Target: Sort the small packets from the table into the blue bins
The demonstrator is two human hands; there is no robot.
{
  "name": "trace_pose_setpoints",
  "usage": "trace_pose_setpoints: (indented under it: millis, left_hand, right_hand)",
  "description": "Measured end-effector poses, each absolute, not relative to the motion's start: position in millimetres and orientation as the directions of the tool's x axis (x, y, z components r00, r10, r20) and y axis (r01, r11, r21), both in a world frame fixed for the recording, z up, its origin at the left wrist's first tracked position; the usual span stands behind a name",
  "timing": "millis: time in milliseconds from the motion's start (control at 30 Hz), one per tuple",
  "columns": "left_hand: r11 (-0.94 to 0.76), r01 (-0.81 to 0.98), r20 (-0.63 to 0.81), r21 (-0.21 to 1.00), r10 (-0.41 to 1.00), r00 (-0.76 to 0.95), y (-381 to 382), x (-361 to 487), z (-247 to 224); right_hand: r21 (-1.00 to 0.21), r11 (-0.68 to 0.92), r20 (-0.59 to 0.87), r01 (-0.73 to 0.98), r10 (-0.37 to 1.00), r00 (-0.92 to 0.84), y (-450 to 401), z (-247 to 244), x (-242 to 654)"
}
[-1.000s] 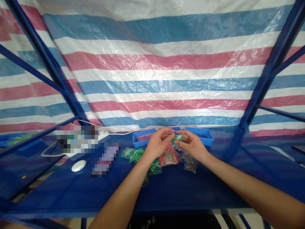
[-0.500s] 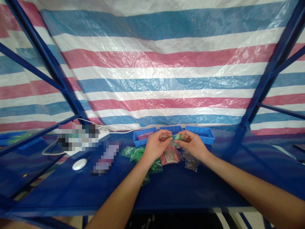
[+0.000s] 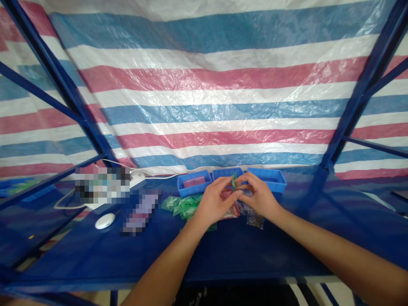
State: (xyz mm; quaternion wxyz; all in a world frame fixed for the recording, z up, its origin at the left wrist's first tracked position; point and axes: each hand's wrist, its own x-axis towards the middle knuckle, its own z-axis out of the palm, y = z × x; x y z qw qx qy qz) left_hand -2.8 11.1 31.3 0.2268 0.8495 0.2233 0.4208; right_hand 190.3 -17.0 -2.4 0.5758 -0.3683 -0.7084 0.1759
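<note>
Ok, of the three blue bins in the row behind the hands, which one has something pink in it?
The leftmost bin: a pink piece lies inside. No pink shows in the visible parts of the middle bin or right bin.

Sm. green bag (image 3: 234,182), approx. upright, held btwn fingers of both hands (image 3: 214,202) (image 3: 263,199), above bench (image 3: 248,255). Green bags (image 3: 188,206) w/ pale pcs. heaped on bench, left; 1 red bag (image 3: 232,211), partly hidden; clear bag (image 3: 255,220) w/ dark contents, right.
</note>
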Motion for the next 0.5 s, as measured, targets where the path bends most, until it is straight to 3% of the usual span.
trace_pose_setpoints:
  millis: [100, 200, 367, 500]
  left_hand:
    - [-0.786, 0.193, 0.625, 0.588, 0.592, 0.509, 17, -6, 31]
    - [-0.748, 0.205, 0.621, 0.632, 0.646, 0.444, 25, -8, 27]
    - [-0.592, 0.155, 0.499, 0.791, 0.77, 0.397, 30, -7, 21]
    - [-0.51, 0.031, 0.447, 0.86, 0.78, 0.438, 27, -4, 20]
  right_hand:
    - [-0.597, 0.711, 0.717, 0.37, 0.681, -0.152, -24, 4, 185]
    - [-0.593, 0.697, 0.721, 0.402, 0.683, -0.12, -28, 9, 183]
    - [-0.682, 0.618, 0.682, 0.391, 0.731, 0.034, -27, 11, 184]
    - [-0.806, 0.545, 0.571, 0.232, 0.819, 0.059, -23, 8, 185]
